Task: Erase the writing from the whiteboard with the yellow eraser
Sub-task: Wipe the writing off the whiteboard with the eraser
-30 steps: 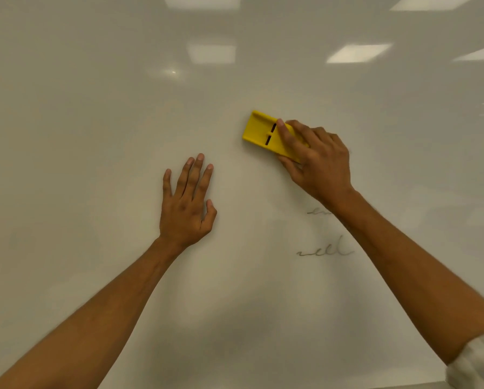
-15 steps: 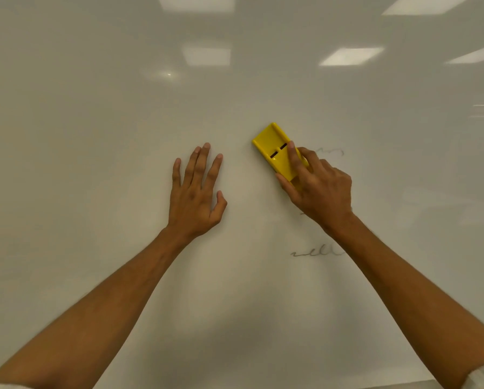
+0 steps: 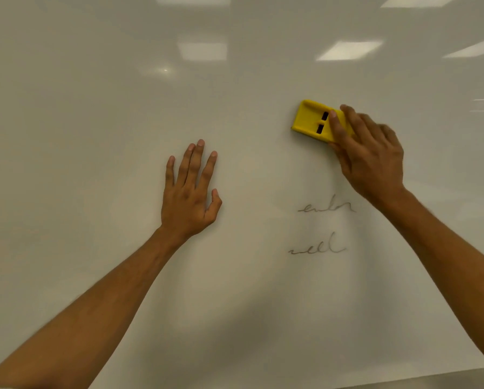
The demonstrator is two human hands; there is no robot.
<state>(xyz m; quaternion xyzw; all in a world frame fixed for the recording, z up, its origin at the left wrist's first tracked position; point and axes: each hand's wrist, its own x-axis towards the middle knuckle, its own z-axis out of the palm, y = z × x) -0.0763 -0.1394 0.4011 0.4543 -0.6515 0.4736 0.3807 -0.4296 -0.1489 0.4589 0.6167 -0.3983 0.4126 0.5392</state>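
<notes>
The yellow eraser (image 3: pixel 316 122) lay flat against the whiteboard (image 3: pixel 95 108), its free end sticking out to the left of the right hand (image 3: pixel 371 158) that gripped it. It looked like a hard plastic block, light and stiff, with two dark slots across its back; I judged it would slide easily over the glossy board and want steady pressure rather than strength. The hold seemed sensible: fingers (image 3: pixel 334 123) spread over the back near the slots, the thumb apparently tucked under the lower edge, though the hand hid that end of the block, so I could not be sure. A grip across the middle of the back should keep the pad flat.

Below that hand, well apart from the eraser, two lines of faint cursive writing (image 3: pixel 326 207) remained, the lower line (image 3: pixel 318 248) just beneath the first. Off to the left, the left hand (image 3: pixel 190 197) was open, fingers spread, apparently pressed flat on the board and holding nothing, seemingly as a brace.
</notes>
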